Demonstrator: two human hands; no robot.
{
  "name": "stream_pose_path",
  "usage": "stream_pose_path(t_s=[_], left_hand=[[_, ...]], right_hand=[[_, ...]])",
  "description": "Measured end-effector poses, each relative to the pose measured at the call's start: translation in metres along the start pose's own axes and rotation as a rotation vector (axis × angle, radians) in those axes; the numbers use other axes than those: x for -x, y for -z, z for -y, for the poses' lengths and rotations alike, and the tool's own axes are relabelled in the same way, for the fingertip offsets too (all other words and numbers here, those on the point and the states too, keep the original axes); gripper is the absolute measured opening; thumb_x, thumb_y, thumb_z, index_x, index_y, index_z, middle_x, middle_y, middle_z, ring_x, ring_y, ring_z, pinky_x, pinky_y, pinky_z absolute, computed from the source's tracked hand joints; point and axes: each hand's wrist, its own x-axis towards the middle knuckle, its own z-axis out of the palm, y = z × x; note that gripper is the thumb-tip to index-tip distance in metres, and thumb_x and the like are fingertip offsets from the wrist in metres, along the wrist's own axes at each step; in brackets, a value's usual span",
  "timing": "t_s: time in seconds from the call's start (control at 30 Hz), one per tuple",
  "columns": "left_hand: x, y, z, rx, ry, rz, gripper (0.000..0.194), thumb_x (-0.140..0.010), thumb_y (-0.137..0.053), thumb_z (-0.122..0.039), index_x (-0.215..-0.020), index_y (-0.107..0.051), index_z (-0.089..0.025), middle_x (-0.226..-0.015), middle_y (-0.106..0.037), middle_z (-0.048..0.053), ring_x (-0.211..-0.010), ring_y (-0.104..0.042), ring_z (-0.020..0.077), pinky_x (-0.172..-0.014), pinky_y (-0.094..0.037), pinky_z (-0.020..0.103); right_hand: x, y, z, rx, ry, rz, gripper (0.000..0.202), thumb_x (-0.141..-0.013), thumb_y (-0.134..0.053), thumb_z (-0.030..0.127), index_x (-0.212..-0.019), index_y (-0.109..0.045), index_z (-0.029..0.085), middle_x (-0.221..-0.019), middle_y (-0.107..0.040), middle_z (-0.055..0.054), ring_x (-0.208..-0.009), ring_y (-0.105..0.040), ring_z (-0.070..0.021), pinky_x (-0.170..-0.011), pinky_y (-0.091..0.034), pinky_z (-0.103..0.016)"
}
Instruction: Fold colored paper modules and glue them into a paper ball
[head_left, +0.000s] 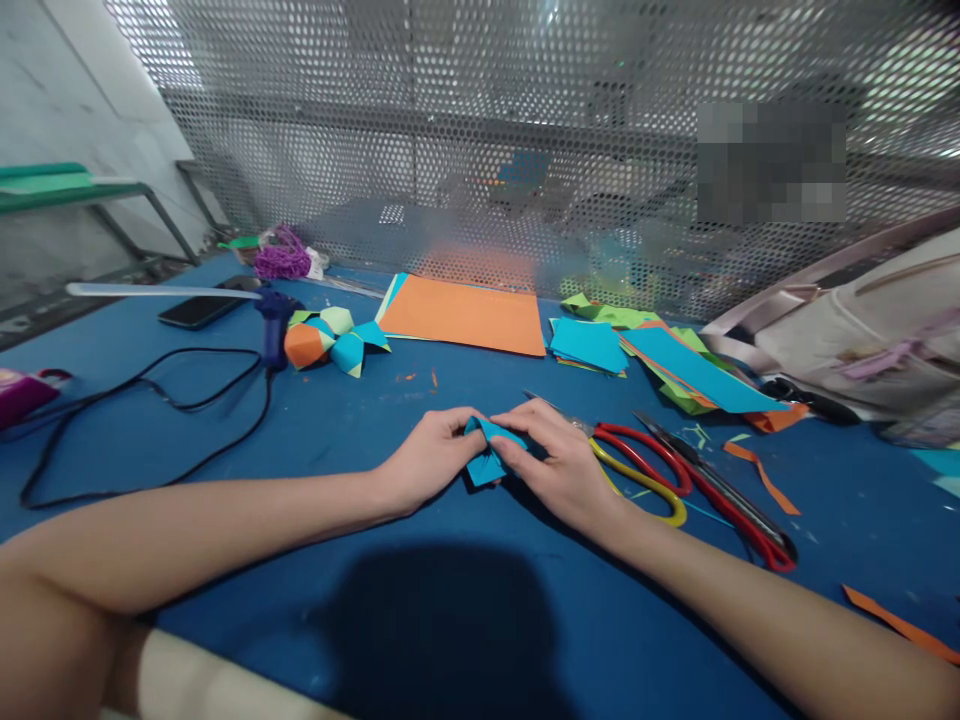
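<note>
A small folded piece of blue paper (486,462) is held between both hands just above the blue table (300,590). My left hand (429,458) pinches its left side, with the thumb laid across the paper. From the right, my right hand (564,462) grips it with thumb and fingers. The undersides of the fingers are hidden behind the paper. Just right of my right hand lie scissors (645,460) with red and yellow handles, and beside them a red and black cutter (731,500).
Orange sheets (465,312), small blue squares (589,345) and paper strips (694,365) lie toward the back. A glue gun (274,325), its cord, a phone (206,305) and folded paper shapes (334,338) are at left. A perforated metal panel (360,150) stands behind; a bag (840,320) sits right.
</note>
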Motion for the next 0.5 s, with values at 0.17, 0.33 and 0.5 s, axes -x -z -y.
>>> stream_pose_path(t_s=[0.17,0.33,0.5], left_hand=[[0.0013,-0.0009,-0.0002,0.033,0.041,0.038,0.014,-0.077,-0.058,-0.030,-0.073,-0.058,-0.016,-0.056,-0.062,-0.004,-0.054,-0.060,0.0126,-0.053,-0.047,0.023],[0.0016,-0.0021,-0.0010,-0.011,0.065,0.016,0.019,-0.079,-0.055,-0.032,-0.069,-0.056,-0.016,-0.054,-0.061,-0.003,-0.051,-0.060,0.0129,-0.051,-0.046,0.023],[0.0010,-0.0027,-0.0004,-0.050,0.069,-0.025,0.029,-0.076,-0.056,-0.039,-0.060,-0.047,-0.017,-0.050,-0.052,-0.005,-0.049,-0.058,0.0134,-0.046,-0.041,0.022]], right_hand=[[-0.0009,0.0021,-0.0005,-0.030,-0.056,0.023,0.018,-0.091,-0.050,0.025,-0.096,-0.065,0.016,-0.083,-0.061,-0.006,-0.079,-0.058,-0.0148,-0.072,-0.049,-0.029],[-0.0006,0.0033,0.0000,-0.053,-0.076,0.048,0.024,-0.093,-0.045,0.026,-0.097,-0.068,0.018,-0.082,-0.059,-0.005,-0.078,-0.057,-0.0139,-0.071,-0.049,-0.028],[-0.0002,0.0033,0.0011,-0.067,-0.062,0.058,0.024,-0.093,-0.046,0.027,-0.102,-0.067,0.019,-0.082,-0.058,-0.005,-0.077,-0.056,-0.0141,-0.070,-0.049,-0.027]])
